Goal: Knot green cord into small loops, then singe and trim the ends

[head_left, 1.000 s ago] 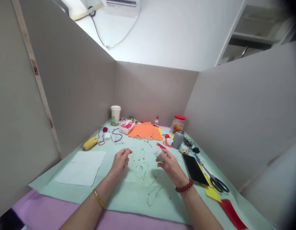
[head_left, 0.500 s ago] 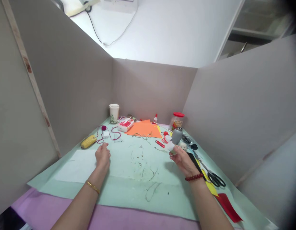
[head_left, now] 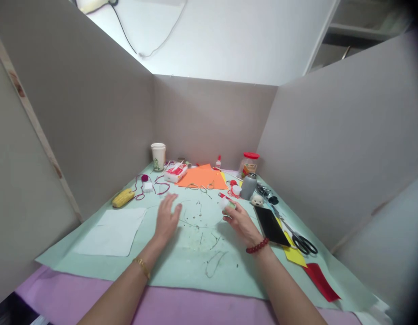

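Note:
My left hand [head_left: 166, 218] lies over the pale green sheet [head_left: 181, 253] with its fingers stretched out and nothing in it, close to thin scraps of green thread [head_left: 198, 215]. My right hand [head_left: 240, 220] is closed round a small whitish-green object [head_left: 225, 204] held just above the sheet. A red stick [head_left: 225, 197] lies right behind that hand. A black phone [head_left: 270, 225] rests to its right.
White paper [head_left: 114, 231] lies at the left, with a yellow corn-shaped thing [head_left: 123, 197] behind it. At the back stand a paper cup [head_left: 158, 156], orange paper [head_left: 202, 178], a glue bottle [head_left: 218, 162], a red-lidded jar [head_left: 250, 164] and a grey bottle [head_left: 248, 186]. Scissors [head_left: 301, 241] lie right. Grey partition walls [head_left: 212, 122] enclose the desk.
My left hand swung left toward the white paper, then came back to the middle and spread its fingers. My right hand moved right toward the grey bottle and returned, still holding the small object.

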A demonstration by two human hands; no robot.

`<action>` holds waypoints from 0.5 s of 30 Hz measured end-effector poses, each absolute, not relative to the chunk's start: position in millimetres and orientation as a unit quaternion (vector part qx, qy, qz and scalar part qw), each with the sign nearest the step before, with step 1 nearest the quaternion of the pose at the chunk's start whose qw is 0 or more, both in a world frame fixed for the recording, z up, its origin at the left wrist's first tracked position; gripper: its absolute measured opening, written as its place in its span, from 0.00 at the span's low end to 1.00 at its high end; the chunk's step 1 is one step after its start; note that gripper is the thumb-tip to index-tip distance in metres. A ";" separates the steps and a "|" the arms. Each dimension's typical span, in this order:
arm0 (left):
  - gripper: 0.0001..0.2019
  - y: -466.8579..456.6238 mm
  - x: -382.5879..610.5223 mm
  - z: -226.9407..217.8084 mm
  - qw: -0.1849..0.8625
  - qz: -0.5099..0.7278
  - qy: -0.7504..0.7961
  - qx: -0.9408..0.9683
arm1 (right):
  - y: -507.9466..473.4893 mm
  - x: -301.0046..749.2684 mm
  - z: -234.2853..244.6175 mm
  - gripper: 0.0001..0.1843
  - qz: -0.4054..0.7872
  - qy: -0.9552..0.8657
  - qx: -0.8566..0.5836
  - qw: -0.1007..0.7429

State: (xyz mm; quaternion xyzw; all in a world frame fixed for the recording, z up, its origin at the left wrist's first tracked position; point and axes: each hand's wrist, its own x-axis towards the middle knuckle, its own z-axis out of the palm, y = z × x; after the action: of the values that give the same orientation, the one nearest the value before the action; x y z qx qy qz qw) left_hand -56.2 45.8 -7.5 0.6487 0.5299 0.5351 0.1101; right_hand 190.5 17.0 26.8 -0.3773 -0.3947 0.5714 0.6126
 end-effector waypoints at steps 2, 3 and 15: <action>0.21 34.0 -38.5 -10.0 0.183 0.443 0.456 0.750 | 10.6 180.6 31.7 0.23 0.584 -0.406 -0.365 0.600; 0.22 28.6 -32.1 -10.5 0.214 0.413 0.427 0.776 | 7.2 176.1 34.4 0.23 0.590 -0.410 -0.360 0.595; 0.17 4.5 -21.2 13.8 0.368 0.411 0.348 0.758 | -15.2 159.8 59.8 0.22 0.622 -0.420 -0.304 0.586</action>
State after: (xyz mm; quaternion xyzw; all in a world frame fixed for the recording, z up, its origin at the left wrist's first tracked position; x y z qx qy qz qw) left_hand -21.2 4.5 13.8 0.7582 0.3482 0.4106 0.3678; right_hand 159.8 -15.2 59.8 -0.3044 -0.4202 0.6220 0.5864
